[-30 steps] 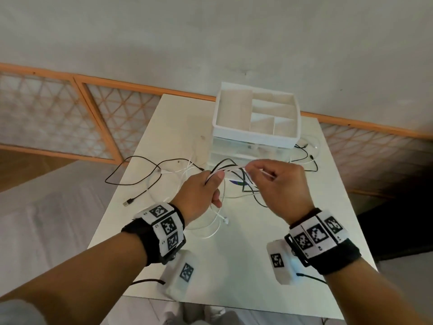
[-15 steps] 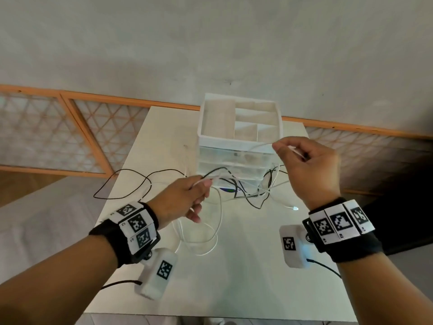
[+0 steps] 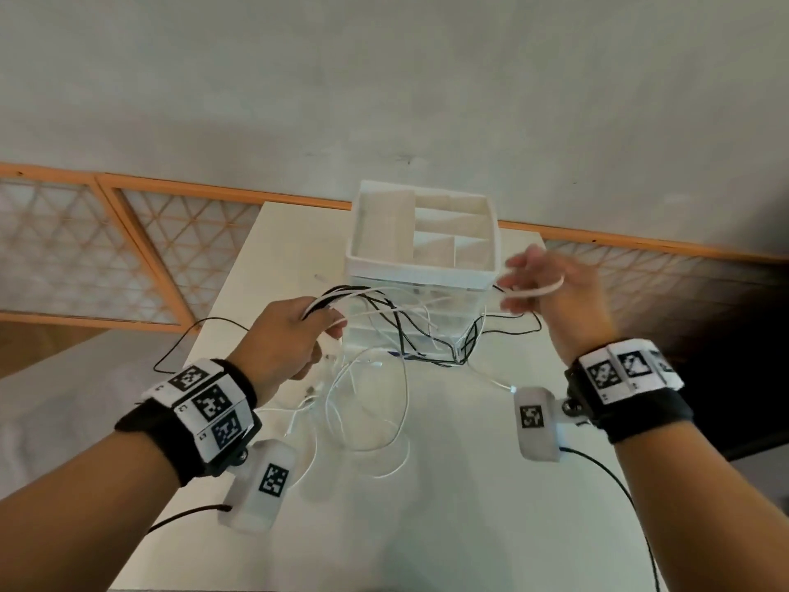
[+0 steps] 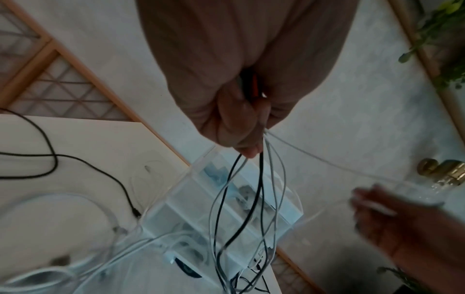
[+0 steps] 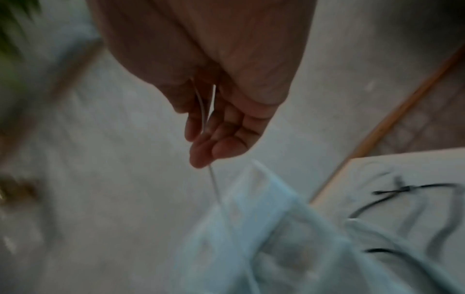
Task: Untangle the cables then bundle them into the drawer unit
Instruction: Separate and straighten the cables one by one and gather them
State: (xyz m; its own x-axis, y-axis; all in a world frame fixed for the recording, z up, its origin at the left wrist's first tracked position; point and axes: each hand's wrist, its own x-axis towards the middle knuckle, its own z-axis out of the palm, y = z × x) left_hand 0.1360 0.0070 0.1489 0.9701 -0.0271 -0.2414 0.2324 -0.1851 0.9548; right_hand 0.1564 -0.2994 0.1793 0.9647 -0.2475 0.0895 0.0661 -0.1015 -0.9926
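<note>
A tangle of black and white cables hangs in front of the white drawer unit on the table. My left hand grips a bunch of these strands, raised left of the unit; in the left wrist view the strands drop from the fist. My right hand, blurred, is lifted at the unit's right corner and holds a white cable. That cable runs between its curled fingers in the right wrist view. White loops lie slack on the table below.
A black cable trails off the table's left edge. More black cable lies right of the unit. A wooden lattice screen runs along the wall behind. The unit's top tray has several open compartments.
My right hand has pulled the white cable up and away to the right, from the middle to the unit's right corner. The left hand rose with its bunch. The view tilted up.
</note>
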